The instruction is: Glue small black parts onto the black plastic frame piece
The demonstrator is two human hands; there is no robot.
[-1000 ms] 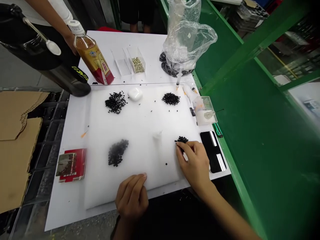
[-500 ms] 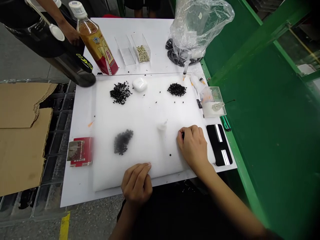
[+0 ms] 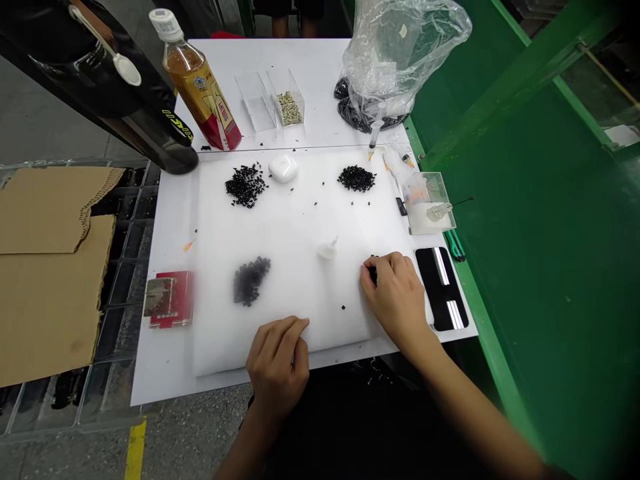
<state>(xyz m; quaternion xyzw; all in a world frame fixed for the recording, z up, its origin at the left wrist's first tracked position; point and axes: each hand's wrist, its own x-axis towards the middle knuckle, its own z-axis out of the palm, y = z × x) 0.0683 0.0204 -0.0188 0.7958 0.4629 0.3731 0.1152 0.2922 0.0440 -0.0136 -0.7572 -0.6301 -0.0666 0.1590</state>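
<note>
My right hand (image 3: 395, 293) is at the right of a white foam pad (image 3: 300, 227), with thumb and fingertips bent together over small black pieces (image 3: 373, 274) that it partly hides. Whether a piece is pinched between the tips cannot be made out. My left hand (image 3: 279, 363) rests at the pad's front edge, index finger stretched out and thumb apart, holding nothing visible. A single black piece (image 3: 343, 307) lies between the hands. A small white nozzle-like thing (image 3: 328, 249) stands on the pad. Dark round pieces (image 3: 251, 281) form a blurred patch on the left.
Two black piles (image 3: 247, 185) (image 3: 356, 178) and a white rounded case (image 3: 283, 169) lie farther back. A drink bottle (image 3: 203, 97), clear boxes (image 3: 289, 107), a plastic bag (image 3: 395, 67) and a syringe (image 3: 375, 137) stand behind. A phone (image 3: 441, 289) lies right, a red box (image 3: 181, 300) left.
The view has shifted slightly, moving most things a little right. More black pieces show beside my right fingertips. My left index finger is straighter. The other person's hand at upper left is gone from view.
</note>
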